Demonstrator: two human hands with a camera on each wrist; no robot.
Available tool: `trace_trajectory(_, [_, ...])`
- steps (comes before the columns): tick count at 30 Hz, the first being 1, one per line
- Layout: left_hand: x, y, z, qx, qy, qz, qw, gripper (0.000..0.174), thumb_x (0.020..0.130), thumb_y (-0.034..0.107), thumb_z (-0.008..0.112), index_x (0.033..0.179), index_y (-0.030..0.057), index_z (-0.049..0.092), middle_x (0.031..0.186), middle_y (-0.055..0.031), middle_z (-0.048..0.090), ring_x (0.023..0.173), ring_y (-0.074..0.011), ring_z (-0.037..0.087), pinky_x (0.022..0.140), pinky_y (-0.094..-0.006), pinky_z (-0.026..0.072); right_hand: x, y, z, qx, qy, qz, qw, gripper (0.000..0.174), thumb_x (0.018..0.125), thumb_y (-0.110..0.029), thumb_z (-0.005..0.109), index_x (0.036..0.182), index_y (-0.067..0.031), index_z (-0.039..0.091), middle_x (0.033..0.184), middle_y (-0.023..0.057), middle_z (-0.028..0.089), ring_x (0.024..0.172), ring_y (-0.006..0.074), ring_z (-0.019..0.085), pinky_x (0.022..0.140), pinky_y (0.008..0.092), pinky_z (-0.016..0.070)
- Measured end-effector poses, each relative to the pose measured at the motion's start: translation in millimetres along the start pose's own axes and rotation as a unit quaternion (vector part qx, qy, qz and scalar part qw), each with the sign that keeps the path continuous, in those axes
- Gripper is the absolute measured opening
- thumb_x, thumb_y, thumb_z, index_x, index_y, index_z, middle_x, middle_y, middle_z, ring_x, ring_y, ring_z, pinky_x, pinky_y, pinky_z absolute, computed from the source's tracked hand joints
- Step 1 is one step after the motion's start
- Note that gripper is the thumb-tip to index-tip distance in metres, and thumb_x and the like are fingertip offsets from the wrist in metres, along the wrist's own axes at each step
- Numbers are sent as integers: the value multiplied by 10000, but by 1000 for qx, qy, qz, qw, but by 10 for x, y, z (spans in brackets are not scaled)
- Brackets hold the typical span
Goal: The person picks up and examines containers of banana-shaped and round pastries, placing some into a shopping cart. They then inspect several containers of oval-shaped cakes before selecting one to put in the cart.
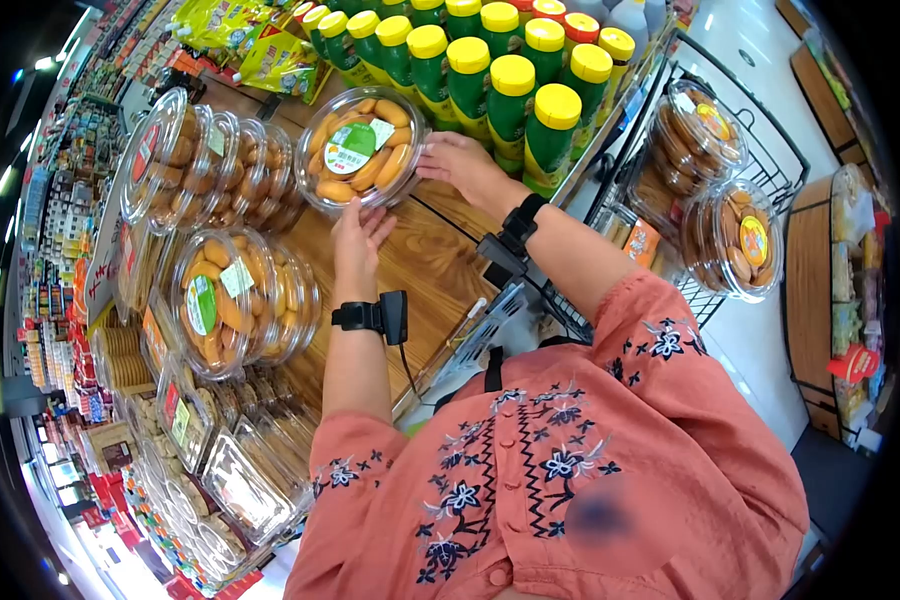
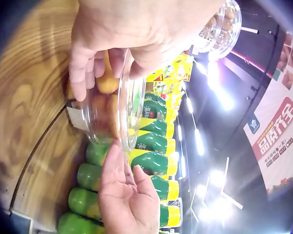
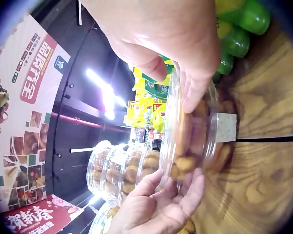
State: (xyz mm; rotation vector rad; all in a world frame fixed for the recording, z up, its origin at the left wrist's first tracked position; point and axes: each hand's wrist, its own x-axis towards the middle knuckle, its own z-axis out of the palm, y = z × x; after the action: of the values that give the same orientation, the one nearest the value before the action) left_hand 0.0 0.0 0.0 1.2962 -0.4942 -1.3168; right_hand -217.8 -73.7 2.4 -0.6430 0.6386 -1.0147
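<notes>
Wood-grain table (image 1: 422, 258) below; left hand (image 1: 361, 243), fingers bent, grips near edge of lidded tub (image 1: 360, 152); right hand (image 1: 466, 172), fingers straighter, presses its right side; tub just left of green bottles (image 1: 513, 108); suggest light, even pressure, tub level.

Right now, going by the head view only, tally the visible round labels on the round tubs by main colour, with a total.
Green labels: 2, on the held tub and the front of the yellow tubs
Orange labels: 2, on the far cart tub and near cart tub
Red label: 1, on the brown tubs
Total: 5
</notes>
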Motion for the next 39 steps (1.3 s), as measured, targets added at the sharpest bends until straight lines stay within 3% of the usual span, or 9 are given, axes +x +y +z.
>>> trace_trajectory(5, [-114, -78, 15, 5, -74, -14, 997, 406, 985, 411, 640, 1039, 11, 593, 1062, -110, 575, 1040, -285, 613, 857, -466, 575, -87, -30, -58, -11, -14, -39, 999, 444, 988, -178, 627, 1335, 44, 461, 1234, 148, 611, 1165, 251, 615, 1011, 384, 519])
trace_trajectory(6, [-242, -43, 51, 30, -68, -21, 997, 419, 994, 438, 616, 1021, 20, 603, 1032, -106, 583, 1032, -274, 618, 841, -437, 574, -105, 30, -45, -19, 29, -51, 998, 293, 992, -222, 596, 1177, 2, 554, 1102, 126, 641, 1052, 237, 649, 924, 361, 551])
trace_trajectory(12, [-1012, 9, -340, 50, 27, 32, 998, 390, 1019, 417, 561, 1058, 30, 588, 1012, -97, 609, 928, -238, 657, 753, -373, 565, -421, -40, 15, -147, -3, 85, 986, 265, 991, -247, 604, 1119, -17, 572, 1086, 172, 654, 960, 272, 680, 817, 385, 585])
trace_trajectory(19, [-1953, 291, -1134, 9, 248, 219, 944, 285, 1047, 304, 510, 1105, 29, 551, 998, -95, 616, 860, -188, 647, 710, -325, 552, -596, 11, 1036, -192, -165, 113, 961, 298, 995, -277, 619, 1135, -16, 587, 1077, 131, 654, 957, 233, 684, 804, 365, 583])
trace_trajectory(22, [-2155, 455, -1276, -7, 298, 248, 922, 272, 1031, 296, 534, 1142, 47, 531, 961, -84, 620, 844, -197, 654, 681, -345, 554, -593, 131, 1573, -197, -223, 105, 949, 318, 991, -291, 633, 1133, -10, 585, 1078, 125, 652, 959, 225, 685, 807, 361, 583])
trace_trajectory(32, [-2329, 527, -1469, -21, 331, 271, 903, 324, 1036, 308, 537, 1216, 39, 505, 1122, -88, 592, 983, -184, 621, 740, -320, 531, -210, 708, 2618, -259, -240, 114, 928, 513, 947, -359, 659, 1182, 88, 571, 1120, 193, 657, 884, 284, 698, 688, 375, 605])
trace_trajectory(35, [-2328, 569, -1475, -24, 331, 279, 901, 337, 1033, 309, 542, 1223, 32, 510, 1126, -96, 590, 999, -192, 619, 754, -333, 539, -179, 806, 2690, -319, -216, 86, 919, 451, 924, -299, 654, 1109, 108, 597, 1052, 181, 664, 852, 262, 693, 656, 373, 602])
trace_trajectory(38, [-2256, 602, -1506, -36, 328, 284, 900, 354, 1026, 310, 548, 1220, 15, 520, 1106, -108, 595, 994, -207, 625, 775, -362, 560, -77, 874, 2735, -327, -191, 13, 925, 403, 854, -248, 662, 995, 129, 649, 849, 184, 681, 672, 276, 682, 591, 375, 574])
trace_trajectory(39, [-2218, 584, -1525, -42, 320, 282, 903, 361, 1023, 315, 552, 1218, 13, 519, 1104, -109, 595, 995, -211, 624, 776, -365, 560, -121, 835, 2743, -333, -191, 21, 923, 404, 867, -248, 656, 1005, 131, 637, 863, 179, 669, 704, 259, 680, 596, 369, 581])
